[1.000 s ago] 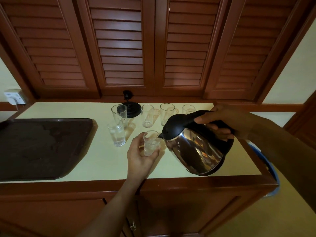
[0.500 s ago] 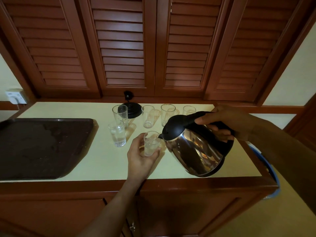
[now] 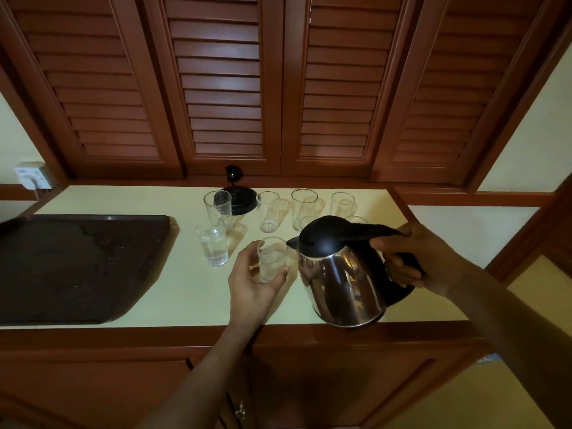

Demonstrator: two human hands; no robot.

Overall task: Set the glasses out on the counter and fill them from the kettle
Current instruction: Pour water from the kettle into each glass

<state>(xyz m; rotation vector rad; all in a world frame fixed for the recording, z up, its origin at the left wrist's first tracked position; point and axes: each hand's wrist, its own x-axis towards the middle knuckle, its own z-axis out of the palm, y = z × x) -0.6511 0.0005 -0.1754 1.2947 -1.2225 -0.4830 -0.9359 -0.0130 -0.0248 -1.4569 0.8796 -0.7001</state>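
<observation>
The left hand [image 3: 250,283] wraps a small glass [image 3: 272,258] low over the counter [image 3: 154,308] — whether it touches down is unclear. At its 3 o'clock the right hand [image 3: 427,258] grips the kettle [image 3: 343,283] by its handle, fingers partly hidden, spout just beside the rim. At 11 o'clock stands a filled glass [image 3: 213,246]; beyond, at 12, a row of empty glasses [image 3: 305,209] — one mostly hidden behind the kettle.

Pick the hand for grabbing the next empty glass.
Left hand: it holds only the small glass at the kettle spout, with the empty glasses just beyond. The right hand grips the kettle handle.
</observation>
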